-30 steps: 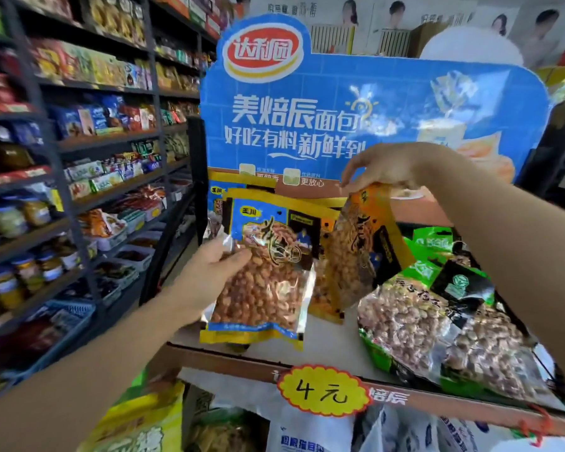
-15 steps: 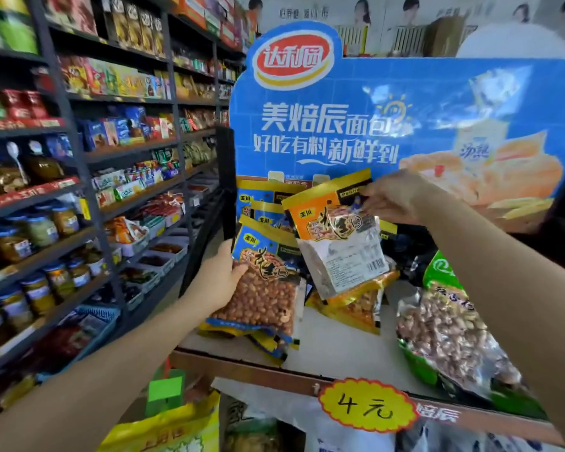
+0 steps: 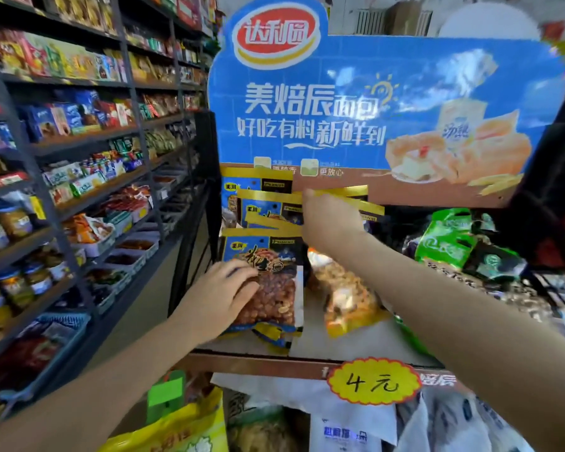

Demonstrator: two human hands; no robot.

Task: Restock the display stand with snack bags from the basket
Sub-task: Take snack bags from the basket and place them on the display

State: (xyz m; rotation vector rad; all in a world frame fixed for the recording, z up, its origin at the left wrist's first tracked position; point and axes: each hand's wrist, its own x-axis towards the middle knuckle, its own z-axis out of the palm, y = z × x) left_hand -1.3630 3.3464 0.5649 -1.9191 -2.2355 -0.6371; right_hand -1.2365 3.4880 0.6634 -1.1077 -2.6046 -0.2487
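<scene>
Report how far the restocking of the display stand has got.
Done: several peanut bags stand at the shelf's back. In hand: the left hand steadies the front bag; the right hand reaches to the yellow-topped bags. Left: unclear, the basket is out of view.

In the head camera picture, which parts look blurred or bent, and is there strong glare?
Head view: the right hand and the green snack bags are smeared by motion; the yellow price tag reads sharply; the dark shelf uprights bow from wide-angle distortion; even light, mild sheen on the blue cardboard sign.
</scene>
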